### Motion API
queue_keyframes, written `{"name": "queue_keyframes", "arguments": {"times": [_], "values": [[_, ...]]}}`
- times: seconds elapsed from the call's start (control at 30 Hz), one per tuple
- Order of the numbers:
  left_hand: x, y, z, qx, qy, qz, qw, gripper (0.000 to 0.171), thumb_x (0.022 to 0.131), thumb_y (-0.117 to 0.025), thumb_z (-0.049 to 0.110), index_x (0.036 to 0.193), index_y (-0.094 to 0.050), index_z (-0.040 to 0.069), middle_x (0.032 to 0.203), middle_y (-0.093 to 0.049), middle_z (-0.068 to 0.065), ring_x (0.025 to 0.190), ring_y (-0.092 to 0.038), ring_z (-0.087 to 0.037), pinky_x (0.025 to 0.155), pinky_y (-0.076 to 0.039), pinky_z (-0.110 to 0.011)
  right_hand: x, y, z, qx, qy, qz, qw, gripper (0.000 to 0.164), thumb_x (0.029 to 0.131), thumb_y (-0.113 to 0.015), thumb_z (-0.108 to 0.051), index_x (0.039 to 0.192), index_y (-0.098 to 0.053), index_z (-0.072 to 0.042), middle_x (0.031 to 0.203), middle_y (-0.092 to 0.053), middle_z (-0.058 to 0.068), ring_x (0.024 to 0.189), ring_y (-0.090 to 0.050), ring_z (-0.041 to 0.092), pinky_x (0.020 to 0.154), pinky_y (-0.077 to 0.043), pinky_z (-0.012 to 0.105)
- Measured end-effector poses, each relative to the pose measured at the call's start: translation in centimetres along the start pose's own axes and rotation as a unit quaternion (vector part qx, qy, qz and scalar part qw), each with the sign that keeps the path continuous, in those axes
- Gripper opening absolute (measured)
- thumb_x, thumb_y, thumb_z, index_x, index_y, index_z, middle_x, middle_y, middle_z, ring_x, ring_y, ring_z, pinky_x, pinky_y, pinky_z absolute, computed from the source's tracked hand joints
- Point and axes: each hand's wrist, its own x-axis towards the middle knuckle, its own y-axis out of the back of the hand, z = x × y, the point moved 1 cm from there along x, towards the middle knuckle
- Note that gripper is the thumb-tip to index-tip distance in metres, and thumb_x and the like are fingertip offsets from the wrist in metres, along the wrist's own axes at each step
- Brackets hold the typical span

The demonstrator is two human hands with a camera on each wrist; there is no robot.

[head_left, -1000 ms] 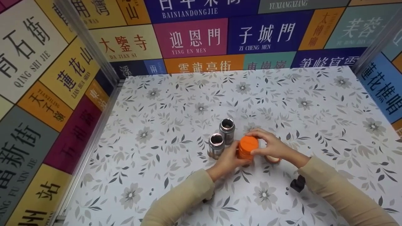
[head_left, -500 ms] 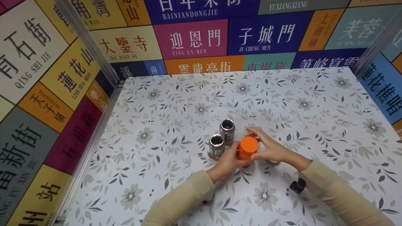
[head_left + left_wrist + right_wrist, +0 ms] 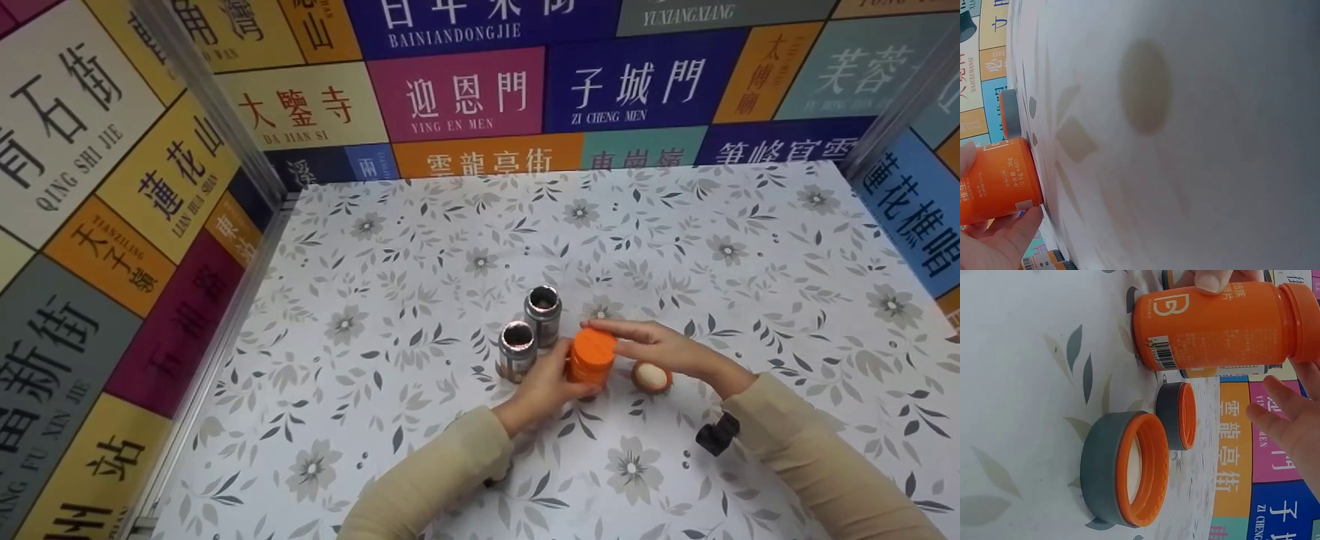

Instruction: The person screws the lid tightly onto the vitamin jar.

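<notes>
Bottle (image 3: 593, 356): bright orange overall, w/ white lettering & a blk-on-white barcode. L of bottle, front jar (image 3: 517, 354) & back jar (image 3: 543, 319): dk grey w/ shiny silver rims, dark mouths. Near bottle, two caps, big-looking cap (image 3: 1100, 467) & smaller-looking cap (image 3: 1168, 417): grey outside, orange inside; former shows off-white within. Counter (image 3: 420, 262) under bottle: white, printed w/ grey & beige leaves + flowers. Sleeves (image 3: 442, 469) either side of bottle: beige. Back wall (image 3: 465, 131) behind bottle: patchwork, incl. navy, pink, orange, pale yellow, teal; chars mostly white, some red.
</notes>
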Motion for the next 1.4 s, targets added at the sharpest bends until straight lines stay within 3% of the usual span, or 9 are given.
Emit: {"name": "queue_keyframes", "arguments": {"times": [0.3, 0.57, 0.73, 0.9, 1.17, 1.3, 1.4], "values": [[-0.1, -0.1, 0.0, 0.005, -0.001, -0.001, 1.0000, 0.056, 0.071, -0.077, 0.016, 0.118, -0.047, 0.020, 0.113, -0.059, 0.006, 0.104, -0.052, -0.004, 0.097, -0.038, -0.023, -0.4, -0.1, 0.0, -0.010, -0.012, 0.028, 0.999, 0.042, 0.094, -0.048, -0.009, 0.134, -0.043, -0.001, 0.136, -0.044, 0.020, 0.120, -0.042, -0.003, 0.098, -0.033, 0.016], [-0.2, 0.0, 0.0, 0.024, -0.004, 0.003, 0.9997, 0.057, 0.071, -0.078, 0.018, 0.119, -0.047, 0.018, 0.114, -0.059, 0.005, 0.104, -0.052, -0.005, 0.096, -0.039, -0.022, -0.8, 0.2, 0.6, -0.021, 0.023, 0.062, 0.998, 0.039, 0.089, -0.055, -0.003, 0.127, -0.051, 0.001, 0.129, -0.054, -0.003, 0.116, -0.046, 0.000, 0.097, -0.036, 0.019], [-0.1, 0.0, 0.0, 0.024, -0.003, 0.007, 0.9997, 0.058, 0.070, -0.078, 0.018, 0.119, -0.047, 0.018, 0.116, -0.058, 0.004, 0.107, -0.052, -0.006, 0.097, -0.038, -0.023, -0.5, -0.1, 0.8, -0.063, 0.046, 0.101, 0.992, 0.042, 0.080, -0.066, 0.000, 0.120, -0.057, 0.000, 0.123, -0.058, 0.005, 0.112, -0.047, -0.001, 0.094, -0.035, 0.014], [-0.1, 0.0, 0.1, 0.019, -0.002, 0.005, 0.9998, 0.059, 0.070, -0.078, 0.018, 0.119, -0.047, 0.018, 0.116, -0.058, 0.005, 0.109, -0.052, -0.006, 0.098, -0.037, -0.023, 0.1, -0.7, 0.4, -0.116, 0.064, 0.119, 0.984, 0.049, 0.071, -0.072, 0.003, 0.118, -0.057, 0.004, 0.114, -0.059, 0.016, 0.105, -0.049, 0.002, 0.090, -0.037, 0.018], [0.0, 0.0, 0.0, 0.014, 0.000, 0.005, 0.9999, 0.061, 0.070, -0.078, 0.018, 0.122, -0.046, 0.019, 0.120, -0.056, 0.005, 0.111, -0.051, -0.006, 0.100, -0.036, -0.023, 0.4, -1.6, -2.8, -0.158, 0.066, 0.103, 0.980, 0.054, 0.068, -0.074, 0.001, 0.118, -0.054, 0.009, 0.110, -0.057, 0.021, 0.097, -0.051, 0.003, 0.085, -0.044, 0.028], [0.0, 0.0, 0.0, 0.014, 0.000, 0.004, 0.9999, 0.060, 0.070, -0.078, 0.019, 0.121, -0.047, 0.019, 0.118, -0.057, 0.006, 0.109, -0.051, -0.004, 0.098, -0.037, -0.021, 0.3, -1.4, -1.2, -0.144, 0.037, 0.092, 0.985, 0.058, 0.072, -0.074, -0.006, 0.125, -0.052, 0.002, 0.124, -0.054, 0.018, 0.112, -0.047, 0.005, 0.097, -0.038, 0.032], [0.0, 0.0, 0.1, 0.020, -0.004, 0.002, 0.9998, 0.058, 0.071, -0.078, 0.018, 0.120, -0.047, 0.018, 0.116, -0.058, 0.006, 0.107, -0.052, -0.004, 0.096, -0.038, -0.020, 0.2, -1.0, 0.2, -0.110, 0.019, 0.059, 0.992, 0.059, 0.079, -0.070, -0.012, 0.132, -0.047, -0.005, 0.135, -0.047, 0.015, 0.124, -0.038, 0.001, 0.104, -0.030, 0.028]]}}
